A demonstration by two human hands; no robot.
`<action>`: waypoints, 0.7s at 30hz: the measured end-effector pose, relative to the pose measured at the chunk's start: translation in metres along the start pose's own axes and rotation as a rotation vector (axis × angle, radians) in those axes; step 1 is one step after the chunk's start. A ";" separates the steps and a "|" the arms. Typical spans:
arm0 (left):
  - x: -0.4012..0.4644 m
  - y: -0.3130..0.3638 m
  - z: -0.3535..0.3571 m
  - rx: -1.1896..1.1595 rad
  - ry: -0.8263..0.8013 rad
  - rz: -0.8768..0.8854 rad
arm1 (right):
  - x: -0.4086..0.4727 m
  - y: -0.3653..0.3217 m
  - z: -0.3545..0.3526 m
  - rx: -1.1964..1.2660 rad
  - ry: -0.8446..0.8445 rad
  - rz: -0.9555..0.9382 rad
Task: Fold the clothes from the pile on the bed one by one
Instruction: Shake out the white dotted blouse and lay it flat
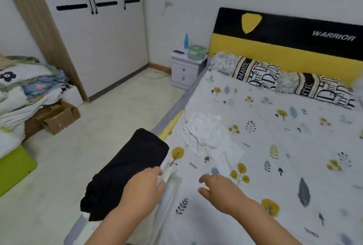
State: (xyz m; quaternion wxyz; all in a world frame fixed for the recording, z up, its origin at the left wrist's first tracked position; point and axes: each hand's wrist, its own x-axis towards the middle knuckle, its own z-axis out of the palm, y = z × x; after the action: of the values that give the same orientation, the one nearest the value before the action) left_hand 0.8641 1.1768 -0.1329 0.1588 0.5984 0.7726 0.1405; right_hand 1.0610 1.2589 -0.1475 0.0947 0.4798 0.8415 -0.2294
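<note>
A folded black garment (129, 172) lies on the bed's left edge, partly overhanging it. My left hand (144, 187) rests on its right side, with the fingers at a white folded piece (170, 184) beside it; I cannot tell whether they grip anything. My right hand (220, 189) hovers over the printed sheet (284, 156) with loosely curled fingers and holds nothing. A crumpled white garment (208, 138) lies farther up the bed, apart from both hands.
Two patterned pillows (275, 76) lean against the black-and-yellow headboard (284, 48). A white nightstand (186, 68) stands left of the bed. A wardrobe (94, 44), a cardboard box (59, 117) and stacked bedding (23, 87) line the left side.
</note>
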 end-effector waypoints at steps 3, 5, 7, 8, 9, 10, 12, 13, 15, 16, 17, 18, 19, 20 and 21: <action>0.003 0.030 0.014 0.020 -0.062 0.075 | -0.029 0.038 0.003 0.019 -0.015 0.104; 0.007 0.049 0.026 0.025 -0.101 0.105 | -0.044 0.063 0.004 0.030 -0.023 0.155; 0.011 0.069 0.039 0.040 -0.145 0.121 | -0.056 0.089 0.005 0.052 -0.033 0.199; 0.015 0.078 0.046 0.052 -0.164 0.129 | -0.061 0.101 0.005 0.060 -0.037 0.215; 0.019 0.086 0.054 0.060 -0.178 0.135 | -0.065 0.114 0.005 0.064 -0.041 0.226; 0.023 0.095 0.061 0.067 -0.193 0.136 | -0.067 0.127 0.006 0.068 -0.047 0.234; 0.035 0.112 0.080 0.074 -0.225 0.132 | -0.068 0.153 0.007 0.089 -0.060 0.246; 0.041 0.119 0.090 0.075 -0.245 0.127 | -0.066 0.166 0.008 0.101 -0.068 0.254; 0.054 0.131 0.113 0.077 -0.281 0.102 | -0.058 0.191 0.011 0.109 -0.087 0.263; 0.060 0.135 0.125 0.076 -0.294 0.085 | -0.052 0.202 0.013 0.107 -0.095 0.266; 0.066 0.137 0.137 0.077 -0.304 0.069 | -0.046 0.212 0.016 0.107 -0.102 0.268; 0.072 0.138 0.148 0.080 -0.313 0.054 | -0.039 0.221 0.018 0.109 -0.108 0.270; 0.078 0.138 0.159 0.087 -0.325 0.039 | -0.031 0.230 0.022 0.113 -0.113 0.270; 0.084 0.138 0.170 0.097 -0.337 0.027 | -0.024 0.239 0.026 0.117 -0.115 0.270; 0.091 0.138 0.179 0.111 -0.347 0.017 | -0.015 0.247 0.031 0.120 -0.116 0.272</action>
State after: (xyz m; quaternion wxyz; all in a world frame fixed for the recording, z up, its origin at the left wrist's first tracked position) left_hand 1.0385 1.3031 -0.2471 0.2553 0.6282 0.7350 -0.0061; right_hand 1.2769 1.3400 -0.2415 0.1445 0.5800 0.7469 -0.2914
